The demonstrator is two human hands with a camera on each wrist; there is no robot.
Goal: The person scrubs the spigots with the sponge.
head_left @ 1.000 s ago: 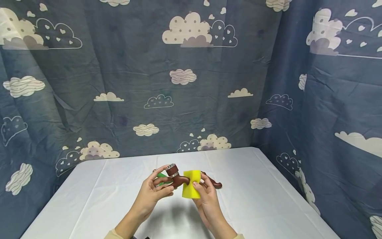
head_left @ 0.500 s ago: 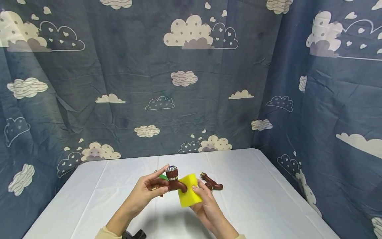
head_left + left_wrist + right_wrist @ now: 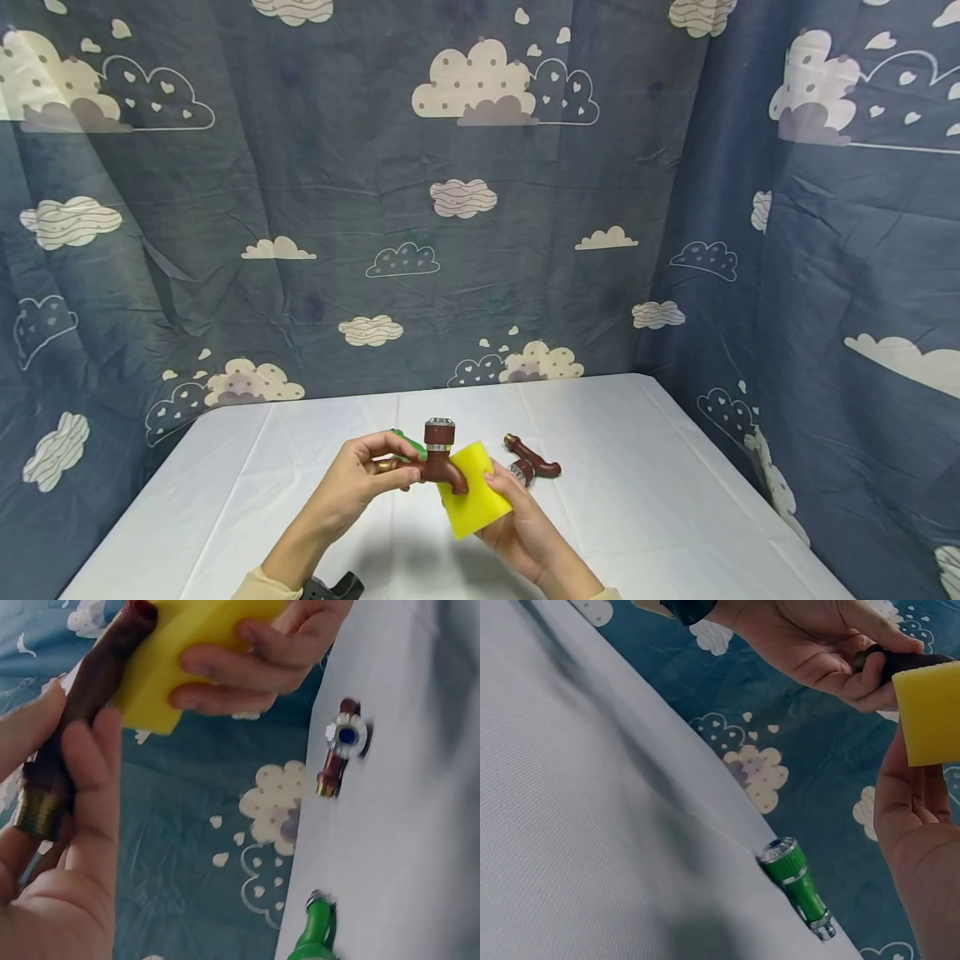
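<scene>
My left hand (image 3: 348, 479) grips a brown tap (image 3: 442, 472) by its threaded inlet end, above the table. The tap's round, silver-topped handle points up and its spout curves down to the right. In my right hand (image 3: 528, 525) a yellow sponge (image 3: 483, 504) is pinched between thumb and fingers, tilted, right behind the spout. Whether sponge and spout touch is hard to tell in the head view; the left wrist view has the sponge (image 3: 187, 652) right alongside the tap (image 3: 90, 690). My right fingers are partly hidden by the sponge.
A second brown tap (image 3: 538, 463) lies on the white-covered table (image 3: 637, 500) beyond my right hand. Behind my left hand lies a green tap (image 3: 408, 443), plainer in the right wrist view as a green tap (image 3: 796, 881). A cloud-patterned curtain (image 3: 525, 275) surrounds the table.
The held tap has turned more upright, its handle now pointing straight up. The sponge has moved lower and tilted. My left hand has shifted slightly left and down, uncovering the brass inlet.
</scene>
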